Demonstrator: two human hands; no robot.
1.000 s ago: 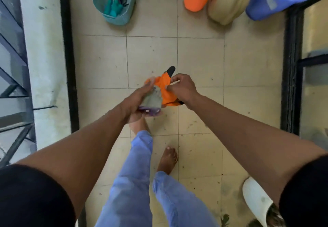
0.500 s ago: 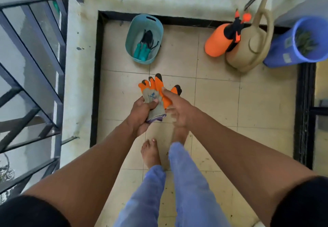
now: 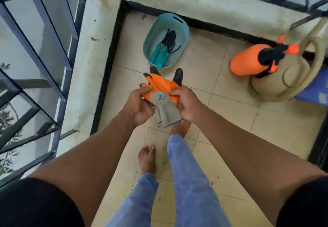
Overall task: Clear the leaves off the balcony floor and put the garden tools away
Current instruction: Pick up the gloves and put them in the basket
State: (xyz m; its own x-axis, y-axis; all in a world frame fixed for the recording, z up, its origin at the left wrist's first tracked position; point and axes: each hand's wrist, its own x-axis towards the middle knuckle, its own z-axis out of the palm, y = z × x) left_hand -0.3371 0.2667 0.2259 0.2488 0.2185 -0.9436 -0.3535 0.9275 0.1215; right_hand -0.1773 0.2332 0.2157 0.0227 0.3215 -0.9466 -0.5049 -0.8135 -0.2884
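A pair of orange and grey garden gloves [image 3: 164, 95] with black fingertips lies stacked between my hands, above the tiled floor. My left hand [image 3: 139, 105] grips the left side of the gloves. My right hand [image 3: 187, 103] pinches their right edge with thumb on top. Just beyond the gloves a teal basin [image 3: 182, 31] sits on the floor near the corner, holding small garden tools [image 3: 164, 52] with teal handles and black heads.
An orange pressure sprayer [image 3: 248, 61] and a beige watering can [image 3: 291, 79] stand at the right, with a blue bucket [image 3: 314, 90] behind them. A low plastered wall [image 3: 85, 77] with dark metal railing [image 3: 35, 52] bounds the left and far sides. My bare feet stand on the beige tiles [image 3: 227, 113].
I have stepped closer to the teal basin, which now looks larger and nearer. Both hands now hold the gloves from either side, cuffs hanging down towards me.
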